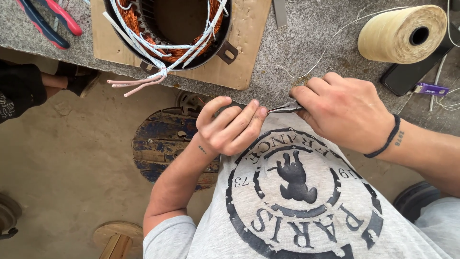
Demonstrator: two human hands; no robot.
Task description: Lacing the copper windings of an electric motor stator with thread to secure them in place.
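Observation:
My right hand (342, 112) is closed around a small dark metal tool (286, 108), only its pointed tip showing. The tip meets the fingertips of my left hand (230, 127), which pinch something thin, too small to make out. A fine reddish wire (203, 102) sticks out past my left index finger. Both hands sit just in front of the stone bench edge (268, 88), above my grey printed shirt. Up on the bench stands a motor stator (167, 36) with copper windings, white lacing and pink sleeved leads hanging over the edge.
The stator rests on a cardboard sheet (244, 43). A cream twine spool (402, 33) lies at the right, its thread trailing across the bench. Red-handled pliers (48, 21) lie top left. A black phone (412, 76) and purple plug (431, 89) sit right. Wooden reels lie on the floor.

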